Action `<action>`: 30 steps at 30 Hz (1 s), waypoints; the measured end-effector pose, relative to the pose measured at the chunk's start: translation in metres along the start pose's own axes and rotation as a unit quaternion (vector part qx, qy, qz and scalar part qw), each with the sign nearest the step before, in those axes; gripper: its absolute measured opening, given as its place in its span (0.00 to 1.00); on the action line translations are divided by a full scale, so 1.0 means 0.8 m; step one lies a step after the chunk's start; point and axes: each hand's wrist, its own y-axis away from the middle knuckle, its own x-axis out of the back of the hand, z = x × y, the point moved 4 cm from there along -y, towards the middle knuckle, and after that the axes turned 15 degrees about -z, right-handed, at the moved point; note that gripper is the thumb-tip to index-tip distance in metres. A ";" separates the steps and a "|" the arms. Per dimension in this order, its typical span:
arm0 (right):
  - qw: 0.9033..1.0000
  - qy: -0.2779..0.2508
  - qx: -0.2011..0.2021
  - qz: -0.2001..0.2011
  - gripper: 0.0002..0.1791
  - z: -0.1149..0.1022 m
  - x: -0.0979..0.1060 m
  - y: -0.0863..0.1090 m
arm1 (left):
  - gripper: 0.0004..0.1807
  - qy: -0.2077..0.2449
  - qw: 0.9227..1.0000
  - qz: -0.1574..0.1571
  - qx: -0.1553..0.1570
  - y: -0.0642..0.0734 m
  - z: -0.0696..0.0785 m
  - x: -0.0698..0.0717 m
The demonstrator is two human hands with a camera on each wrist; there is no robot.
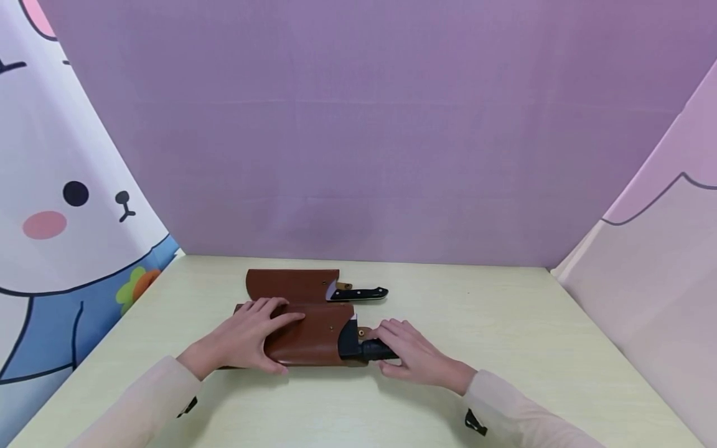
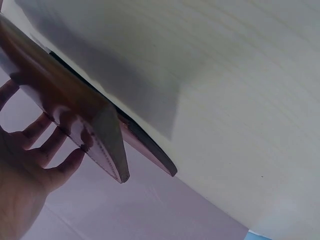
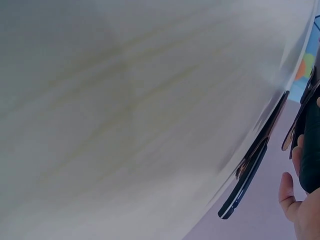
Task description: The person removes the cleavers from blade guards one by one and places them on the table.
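Note:
A broad brown leather sheath (image 1: pixel 316 333) lies across the front, with the dark blade of a knife (image 1: pixel 376 350) inside it; only the heel and black handle show. My left hand (image 1: pixel 252 333) holds the sheath's left part, fingers spread over its face and thumb at the near edge. In the left wrist view the fingertips meet the leather sheath (image 2: pixel 60 95), which appears raised off the table. At the other end my right hand (image 1: pixel 417 358) grips the black handle, with a snap tab beside it. The right wrist view catches the dark handle (image 3: pixel 311 145) at its edge.
Just behind lies a second brown sheath (image 1: pixel 291 284) holding another knife (image 1: pixel 361 294) with a riveted black handle. Both rest on a pale wood-grain table (image 1: pixel 504 317). A purple panel (image 1: pixel 364 137) stands at the back, and printed cloths (image 1: pixel 67 249) flank the sides.

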 end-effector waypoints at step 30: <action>0.999 0.027 0.000 0.021 0.20 0.004 0.005 0.019 | 0.51 -0.005 1.000 0.011 -0.001 0.008 -0.005 -0.003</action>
